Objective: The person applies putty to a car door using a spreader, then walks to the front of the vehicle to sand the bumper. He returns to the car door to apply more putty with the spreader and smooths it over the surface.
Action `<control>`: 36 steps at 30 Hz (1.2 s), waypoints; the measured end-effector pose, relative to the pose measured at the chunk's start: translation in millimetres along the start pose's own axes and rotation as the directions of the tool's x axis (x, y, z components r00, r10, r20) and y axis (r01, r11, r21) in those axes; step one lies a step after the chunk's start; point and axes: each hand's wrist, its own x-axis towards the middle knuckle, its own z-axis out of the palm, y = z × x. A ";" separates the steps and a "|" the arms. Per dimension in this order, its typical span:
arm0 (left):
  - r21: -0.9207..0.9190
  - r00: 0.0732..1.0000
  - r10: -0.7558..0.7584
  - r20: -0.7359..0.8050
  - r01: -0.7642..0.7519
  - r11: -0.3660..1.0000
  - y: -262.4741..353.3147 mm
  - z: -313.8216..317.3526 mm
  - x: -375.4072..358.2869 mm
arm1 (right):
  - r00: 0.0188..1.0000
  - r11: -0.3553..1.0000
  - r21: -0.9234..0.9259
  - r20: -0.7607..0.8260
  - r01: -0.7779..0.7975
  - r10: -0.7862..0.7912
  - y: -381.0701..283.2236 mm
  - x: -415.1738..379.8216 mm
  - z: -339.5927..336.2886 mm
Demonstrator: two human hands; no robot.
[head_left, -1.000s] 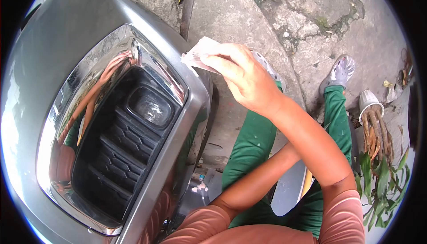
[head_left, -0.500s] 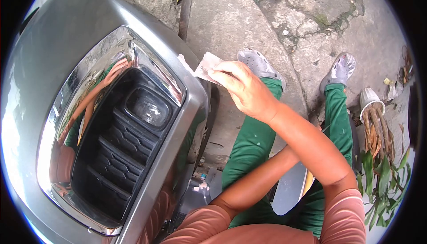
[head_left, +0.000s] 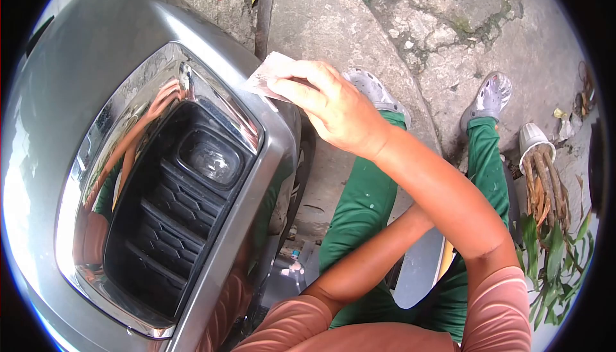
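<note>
My right hand pinches a thin, pale, square piece with greyish-pink smears, between thumb and fingers. Its far edge lies against the corner of a grey car bumper. Just below it, a small white streak shows on the paint. My left forearm crosses beneath my right forearm, which hides the left hand; its fingers and anything in them cannot be seen.
A chrome-framed black grille fills the bumper's side at left. A grey oval surface with a yellowish edge is between my legs. At right stands a white pot with thick stems, near green leaves. The concrete ground is cracked.
My right hand has moved left and slightly up with the pale piece, which now overlaps the bumper corner and covers part of the white patch. My left forearm has barely moved.
</note>
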 end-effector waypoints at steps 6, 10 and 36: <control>0.077 0.949 -0.256 -0.183 0.274 0.959 -4.6 -8.6 -0.6 | 0.996 0.997 -0.040 0.068 -0.061 0.064 -2.2 -39.8 -5.0; -0.089 0.941 -0.221 -0.256 0.204 0.975 -9.1 0.6 -0.1 | 0.996 0.997 -0.023 0.057 -0.069 0.070 0.8 -40.7 -11.4; 0.935 0.922 -0.173 -0.346 0.323 -0.147 19.9 4.7 6.6 | 0.984 0.984 -0.087 -0.103 -0.155 0.146 -36.5 -80.1 18.5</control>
